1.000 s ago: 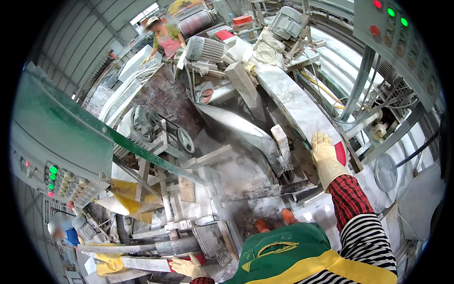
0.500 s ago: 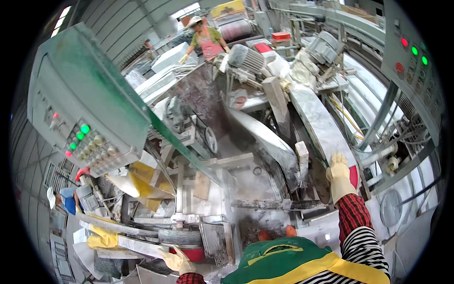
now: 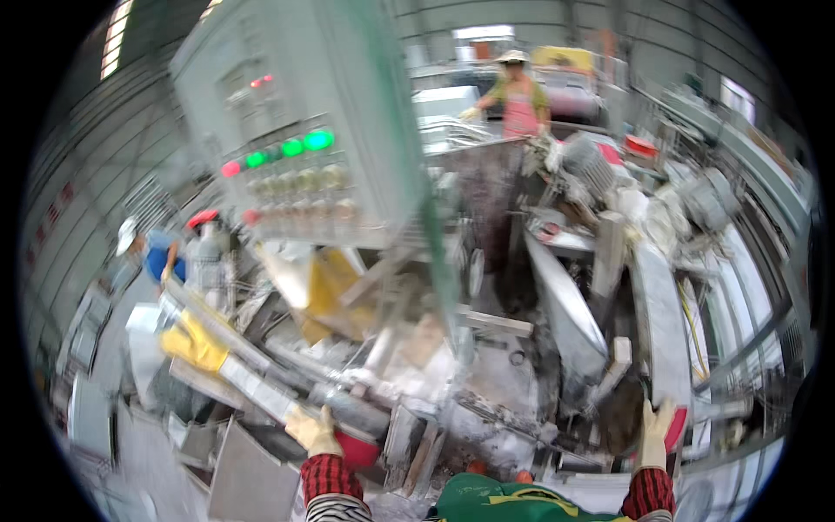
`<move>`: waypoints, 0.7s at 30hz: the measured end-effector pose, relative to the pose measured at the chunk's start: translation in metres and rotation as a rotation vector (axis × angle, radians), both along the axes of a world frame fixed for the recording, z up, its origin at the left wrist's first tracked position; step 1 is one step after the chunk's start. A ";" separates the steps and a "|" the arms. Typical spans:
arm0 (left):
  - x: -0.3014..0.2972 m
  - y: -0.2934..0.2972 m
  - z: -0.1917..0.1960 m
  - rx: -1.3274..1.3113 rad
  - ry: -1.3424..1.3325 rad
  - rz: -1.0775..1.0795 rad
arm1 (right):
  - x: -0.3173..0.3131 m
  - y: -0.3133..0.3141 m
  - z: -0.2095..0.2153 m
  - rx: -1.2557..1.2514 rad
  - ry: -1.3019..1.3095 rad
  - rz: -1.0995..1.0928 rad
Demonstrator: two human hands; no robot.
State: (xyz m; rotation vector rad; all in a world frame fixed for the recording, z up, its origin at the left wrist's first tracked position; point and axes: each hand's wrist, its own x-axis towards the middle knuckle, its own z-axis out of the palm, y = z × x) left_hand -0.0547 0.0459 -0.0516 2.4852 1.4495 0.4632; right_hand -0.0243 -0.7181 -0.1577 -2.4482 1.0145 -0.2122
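My left hand (image 3: 311, 432), in a pale glove, rests by the near end of a long light strip (image 3: 255, 384) on the left. Its fingers look apart, though motion blurs them. Just right of it is a rounded red part (image 3: 358, 451). My gloved right hand (image 3: 654, 435) lies with stretched fingers over the near end of a long pale beam (image 3: 664, 326), beside a red patch (image 3: 676, 428). Neither hand visibly grips anything. Between them a large saw-like disc (image 3: 565, 291) stands on edge; blur hides whether it turns.
A large control cabinet (image 3: 300, 113) with lit buttons hangs at the upper left. A yellow cloth (image 3: 193, 341) drapes over the left strip. Motors (image 3: 591, 165) stand farther back. One person (image 3: 519, 97) works at the back, another (image 3: 159, 250) at the far left.
The view has swung left, so the cabinet and machinery appear farther right. Both hands remain near the same strip and beam ends. The picture is more blurred.
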 end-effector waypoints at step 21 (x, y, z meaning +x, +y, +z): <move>0.002 -0.130 -0.041 -0.543 -0.531 -0.878 | 0.023 0.288 0.001 1.257 -0.010 0.784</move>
